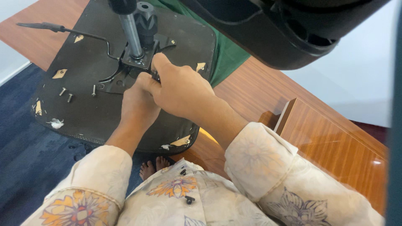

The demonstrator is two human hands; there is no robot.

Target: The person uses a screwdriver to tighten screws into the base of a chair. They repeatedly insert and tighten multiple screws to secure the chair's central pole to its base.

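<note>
An upturned black chair seat [96, 113] lies on a wooden desk, its underside facing me. A metal mounting plate [121, 77] with a chrome gas cylinder [131, 35] and a long lever [63, 30] sits on it. My left hand [136, 104] rests at the plate's near edge with curled fingers. My right hand [180, 88] overlaps it, fingers closed at the plate by the cylinder's base. What the fingers pinch is hidden. Three loose bolts [69, 95] lie on the seat to the left.
A green cloth [228, 54] lies under the seat's far side. A black chair part [293, 29] looms at the top right. The wooden desk [335, 142] runs to the right, with blue carpet [25, 146] and my bare toes [153, 167] below.
</note>
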